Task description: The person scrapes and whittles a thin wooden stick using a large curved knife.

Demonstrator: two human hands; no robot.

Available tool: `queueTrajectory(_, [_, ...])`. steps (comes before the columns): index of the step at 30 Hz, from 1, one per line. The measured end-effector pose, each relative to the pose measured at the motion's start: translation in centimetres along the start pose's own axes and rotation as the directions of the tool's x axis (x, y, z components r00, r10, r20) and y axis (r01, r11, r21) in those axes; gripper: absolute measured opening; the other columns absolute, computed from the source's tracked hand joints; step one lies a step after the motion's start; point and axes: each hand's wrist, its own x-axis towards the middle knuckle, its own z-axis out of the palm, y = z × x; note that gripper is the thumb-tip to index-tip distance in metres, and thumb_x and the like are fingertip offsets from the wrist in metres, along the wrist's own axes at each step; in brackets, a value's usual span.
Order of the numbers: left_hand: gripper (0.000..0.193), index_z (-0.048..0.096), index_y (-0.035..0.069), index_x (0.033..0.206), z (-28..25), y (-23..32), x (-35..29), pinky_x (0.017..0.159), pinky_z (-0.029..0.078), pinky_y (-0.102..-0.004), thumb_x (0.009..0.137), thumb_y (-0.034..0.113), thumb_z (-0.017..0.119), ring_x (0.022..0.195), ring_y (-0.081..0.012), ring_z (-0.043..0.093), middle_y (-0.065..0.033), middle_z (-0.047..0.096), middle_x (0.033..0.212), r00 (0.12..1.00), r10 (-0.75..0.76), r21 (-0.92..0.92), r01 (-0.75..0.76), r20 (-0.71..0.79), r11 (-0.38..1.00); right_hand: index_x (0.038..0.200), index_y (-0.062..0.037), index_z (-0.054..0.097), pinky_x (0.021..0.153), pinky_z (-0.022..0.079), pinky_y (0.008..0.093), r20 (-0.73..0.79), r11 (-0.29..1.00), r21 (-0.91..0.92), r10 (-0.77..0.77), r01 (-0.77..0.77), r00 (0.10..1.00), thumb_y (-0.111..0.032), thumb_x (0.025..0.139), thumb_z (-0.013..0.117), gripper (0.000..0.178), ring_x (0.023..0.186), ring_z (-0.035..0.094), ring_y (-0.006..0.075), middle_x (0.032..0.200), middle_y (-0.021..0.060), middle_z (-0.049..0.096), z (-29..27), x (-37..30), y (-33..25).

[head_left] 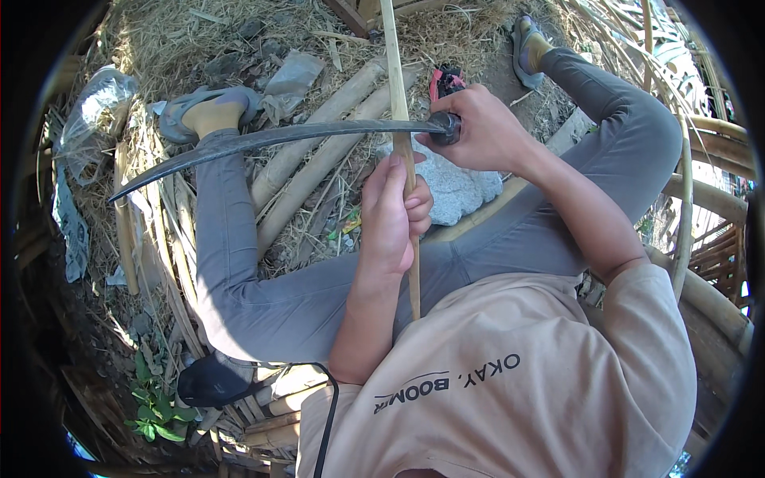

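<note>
My left hand (392, 209) is closed around a long, pale bamboo strip (396, 76), which runs from the far edge back to my lap. In my right hand (488, 127) is the dark handle of a long curved knife (263, 142). Its blade reaches across to the left, over my shin, and crosses the strip just beyond my left fist, apparently against it. A red and black bundle (448, 80) shows beside my right fingers; whether it belongs to the handle I cannot tell. Below my hands lies a pale rough stone (458, 191).
Bamboo poles (319, 151) lie on straw-covered ground between my spread legs. Clear plastic bags (100, 111) rest at the far left. More bamboo (709, 315) is stacked at my right. A black pouch (213, 381) with a cord sits by my left hip, near a green plant (159, 410).
</note>
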Motion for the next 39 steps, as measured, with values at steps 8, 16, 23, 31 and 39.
queueTrajectory(8, [0.032, 0.055, 0.009, 0.112, 0.0, -0.2, -0.1, 0.042, 0.016, -0.0197, 0.109, 0.035, 0.038, 0.049, -0.0015, 0.023, 0.0073, 0.030, 0.062, 0.999, 0.026, 0.023, -0.026, 0.022, 0.999, 0.077, -0.0011, 0.070, 0.057, 0.048, 0.0405, -0.032, 1.000, -0.020, 0.008, -0.008, 0.999, -0.021, 0.077, 0.076, 0.021, 0.057, 0.061, 0.0346, 0.059, 0.0159, 0.061, 0.0, 0.2, 0.4])
queueTrajectory(16, [0.033, 0.055, 0.010, 0.107, -0.3, -0.4, 0.1, 0.041, 0.015, -0.0219, 0.108, 0.039, 0.039, 0.046, -0.0025, 0.021, 0.0077, 0.028, 0.058, 0.998, -0.060, 0.046, 0.058, 0.030, 0.997, 0.079, -0.0008, 0.072, 0.067, 0.054, 0.0441, 0.050, 0.997, -0.079, 0.014, -0.010, 0.999, -0.023, 0.069, 0.076, 0.025, 0.068, 0.067, 0.0366, 0.065, 0.0176, 0.065, 0.6, -0.2, 0.0])
queueTrajectory(23, [0.019, 0.050, 0.014, 0.090, 0.3, -1.0, -0.5, 0.039, 0.015, -0.0224, 0.102, 0.028, 0.057, 0.043, -0.0019, 0.023, 0.0091, 0.028, 0.056, 0.988, -0.085, 0.098, 0.072, 0.131, 0.993, 0.075, -0.0021, 0.069, 0.065, 0.052, 0.0469, -0.043, 0.975, -0.216, -0.061, 0.050, 0.997, -0.015, 0.057, 0.070, 0.023, 0.069, 0.064, 0.0404, 0.065, 0.0194, 0.062, 0.9, -0.7, 0.5])
queueTrajectory(31, [0.021, 0.048, 0.016, 0.088, 1.0, -1.9, -1.1, 0.039, 0.016, -0.0213, 0.093, 0.006, 0.066, 0.043, 0.0003, 0.025, 0.0104, 0.035, 0.061, 0.997, -0.023, 0.089, 0.016, 0.074, 0.996, 0.069, -0.0039, 0.062, 0.061, 0.049, 0.0474, -0.062, 0.983, -0.178, -0.066, 0.054, 0.996, -0.011, 0.051, 0.067, 0.021, 0.066, 0.061, 0.0412, 0.061, 0.0167, 0.059, 1.5, -0.6, 1.1])
queueTrajectory(39, [0.024, 0.047, 0.016, 0.090, 0.8, -2.0, -0.6, 0.040, 0.016, -0.0203, 0.089, -0.005, 0.059, 0.046, 0.0010, 0.026, 0.0101, 0.036, 0.063, 0.997, -0.041, 0.063, 0.037, 0.059, 0.997, 0.069, -0.0051, 0.059, 0.060, 0.049, 0.0476, -0.059, 0.975, -0.217, -0.068, 0.054, 0.996, -0.013, 0.050, 0.070, 0.024, 0.065, 0.061, 0.0400, 0.059, 0.0148, 0.058, 1.6, -0.1, 2.0])
